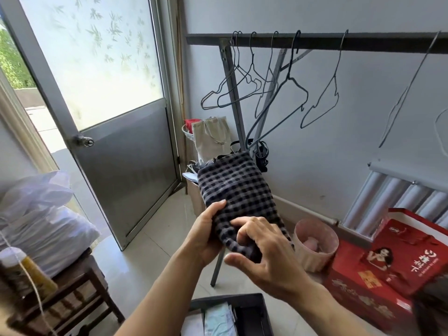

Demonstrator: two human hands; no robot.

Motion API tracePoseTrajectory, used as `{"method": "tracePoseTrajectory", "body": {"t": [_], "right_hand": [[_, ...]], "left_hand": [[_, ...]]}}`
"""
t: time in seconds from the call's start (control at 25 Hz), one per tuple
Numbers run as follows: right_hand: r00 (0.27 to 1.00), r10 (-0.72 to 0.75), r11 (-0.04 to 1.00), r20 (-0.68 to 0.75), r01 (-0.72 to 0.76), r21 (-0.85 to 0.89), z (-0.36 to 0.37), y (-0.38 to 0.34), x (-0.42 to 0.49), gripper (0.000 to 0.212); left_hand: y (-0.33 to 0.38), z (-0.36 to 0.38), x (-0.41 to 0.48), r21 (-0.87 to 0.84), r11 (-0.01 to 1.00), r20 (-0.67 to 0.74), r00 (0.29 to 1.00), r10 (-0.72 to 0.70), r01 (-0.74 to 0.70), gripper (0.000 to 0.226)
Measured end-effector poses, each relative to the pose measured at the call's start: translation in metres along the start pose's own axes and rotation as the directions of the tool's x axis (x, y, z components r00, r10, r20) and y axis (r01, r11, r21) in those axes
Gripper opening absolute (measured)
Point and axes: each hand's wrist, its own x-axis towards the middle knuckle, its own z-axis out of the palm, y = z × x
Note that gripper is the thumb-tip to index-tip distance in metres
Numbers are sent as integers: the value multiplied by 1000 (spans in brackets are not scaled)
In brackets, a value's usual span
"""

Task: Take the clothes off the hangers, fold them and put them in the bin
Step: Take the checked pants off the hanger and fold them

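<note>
A dark checked garment (236,187), folded into a narrow bundle, is held up in front of me above the floor. My left hand (206,231) grips its lower left edge, thumb on top. My right hand (264,253) lies over the bundle's lower end with fingers curled on the cloth. Several bare wire hangers (286,93) hang from the dark rail (315,41) of the rack. The dark bin (244,301) sits on the floor below my arms, with light folded clothes (218,318) inside.
A metal door (121,151) stands open at the left. A wooden stool (72,287) carries white bags. A pink wastebasket (315,241) and red gift boxes (388,270) stand at the right. A beige bag (211,137) leans by the rack leg.
</note>
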Motion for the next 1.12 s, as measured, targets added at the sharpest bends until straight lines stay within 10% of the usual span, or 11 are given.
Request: {"method": "tracePoseTrajectory", "body": {"t": [0.2, 0.36, 0.72, 1.12], "right_hand": [[872, 417, 897, -258, -349, 270, -2, 2, 39, 51], [765, 644, 703, -6, -589, 400, 4, 16, 82, 105], [630, 431, 232, 646, -769, 595, 48, 11, 105, 63], [587, 477, 145, 654, -786, 601, 115, 37, 106, 55]], "left_hand": [[13, -32, 7, 25, 994, -42, 994, 103, -102, 68], [22, -50, 6, -7, 996, 32, 996, 88, -88, 87], [41, -103, 8, -220, 972, 108, 989, 101, -75, 91], [40, -157, 27, 110, 983, -112, 981, 158, -146, 54]]}}
